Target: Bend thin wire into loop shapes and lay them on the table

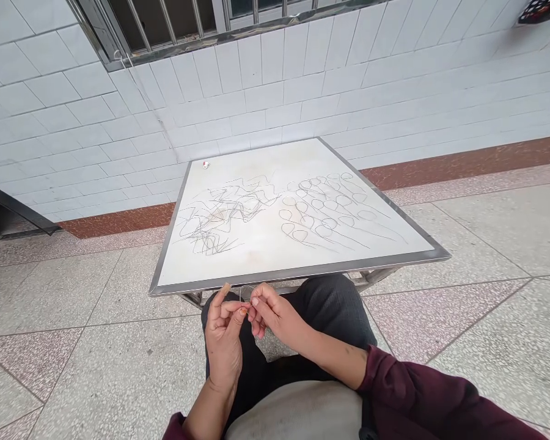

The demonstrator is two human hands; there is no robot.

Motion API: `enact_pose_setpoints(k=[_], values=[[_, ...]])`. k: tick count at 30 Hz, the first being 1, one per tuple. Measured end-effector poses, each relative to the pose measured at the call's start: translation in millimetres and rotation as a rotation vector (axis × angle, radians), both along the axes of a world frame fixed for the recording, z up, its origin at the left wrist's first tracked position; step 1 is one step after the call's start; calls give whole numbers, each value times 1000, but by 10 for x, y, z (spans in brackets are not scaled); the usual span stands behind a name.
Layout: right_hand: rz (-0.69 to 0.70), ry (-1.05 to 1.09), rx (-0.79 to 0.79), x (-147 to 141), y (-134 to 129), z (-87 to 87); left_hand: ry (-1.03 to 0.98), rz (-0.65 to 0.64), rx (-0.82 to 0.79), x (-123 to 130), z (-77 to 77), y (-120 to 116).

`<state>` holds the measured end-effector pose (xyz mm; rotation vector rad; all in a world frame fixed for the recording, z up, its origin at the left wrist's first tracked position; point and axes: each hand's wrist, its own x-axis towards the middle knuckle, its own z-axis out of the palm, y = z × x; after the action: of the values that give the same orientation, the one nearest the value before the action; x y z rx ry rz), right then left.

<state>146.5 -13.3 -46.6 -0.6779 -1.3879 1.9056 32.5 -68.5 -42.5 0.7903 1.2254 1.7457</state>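
A thin wire loop (pixel 241 292) stands up between my two hands, just in front of the table's near edge. My left hand (pixel 225 330) pinches the wire with thumb and forefinger, and one fingertip has a tan wrap on it. Close against it on the right, my right hand (pixel 275 315) grips the same wire between thumb and fingers. On the white table, many looped wires with long tails (pixel 325 227) lie spread at the right. Tangled, bent wires (pixel 215 214) lie in a loose heap at the left.
The white table (pixel 256 260) has a grey metal rim. A small red and white object (pixel 206 165) is at its far left corner. Behind it stands a tiled wall (pixel 256 98) with a barred window. My knees are below the near edge.
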Motion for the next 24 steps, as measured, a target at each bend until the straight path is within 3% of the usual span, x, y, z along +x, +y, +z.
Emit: enact_pose_setpoints(k=[7,14,18,24], values=[[-51,-8,40,21,26,-5,-133,-25,17,18,64,3],[-11,0,57,22,35,-46,-116,-44,30,27,89,-31],[-33,-40,108,25,13,-71,-128,5,5,16,56,-24],[-97,-141,260,85,62,27,-116,-49,-17,-2,61,-57]])
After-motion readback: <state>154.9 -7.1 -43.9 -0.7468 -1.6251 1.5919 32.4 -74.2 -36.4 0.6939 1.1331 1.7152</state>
